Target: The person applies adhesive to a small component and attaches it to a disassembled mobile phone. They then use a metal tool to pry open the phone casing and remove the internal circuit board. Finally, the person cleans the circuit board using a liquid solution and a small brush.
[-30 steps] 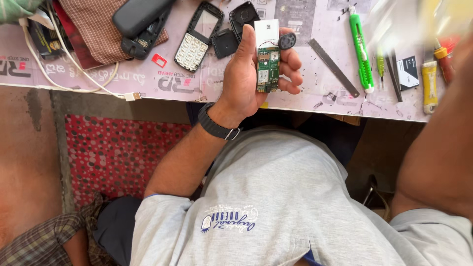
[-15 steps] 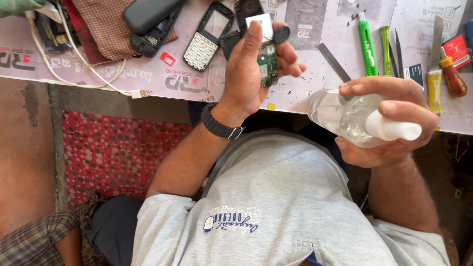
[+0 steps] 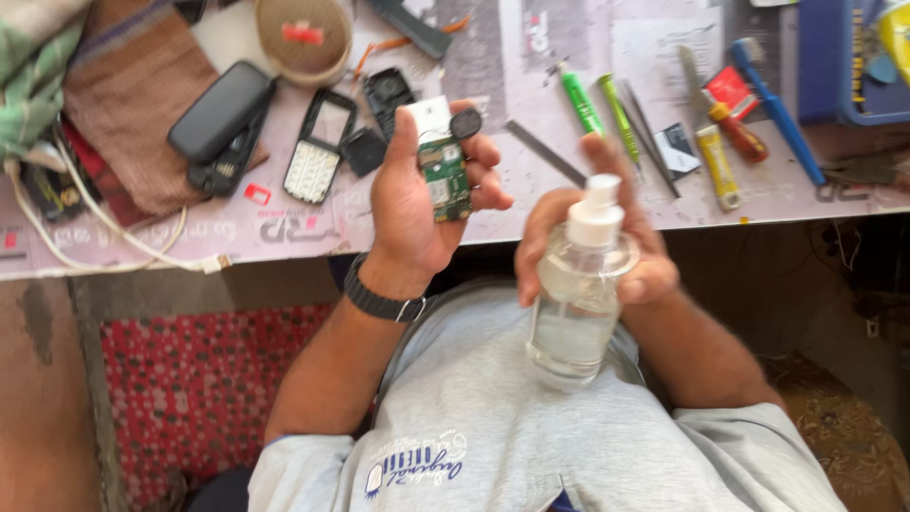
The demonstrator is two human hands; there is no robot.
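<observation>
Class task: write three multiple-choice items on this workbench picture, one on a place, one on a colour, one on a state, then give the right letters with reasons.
1. Where is the green circuit board?
A. in the left hand
B. flat on the table
C. inside the blue tray

2. What colour is the cap of the spray bottle?
A. red
B. white
C. black

3. How does the right hand stand to the spray bottle?
A. apart from it
B. wrapped around it
C. resting a fingertip on its base only

Key: 1 A, the left hand's fingers and thumb pinch the board above the table edge. 2 B, the nozzle top is plainly white. 3 B, the fingers curl about the bottle's shoulder.
</observation>
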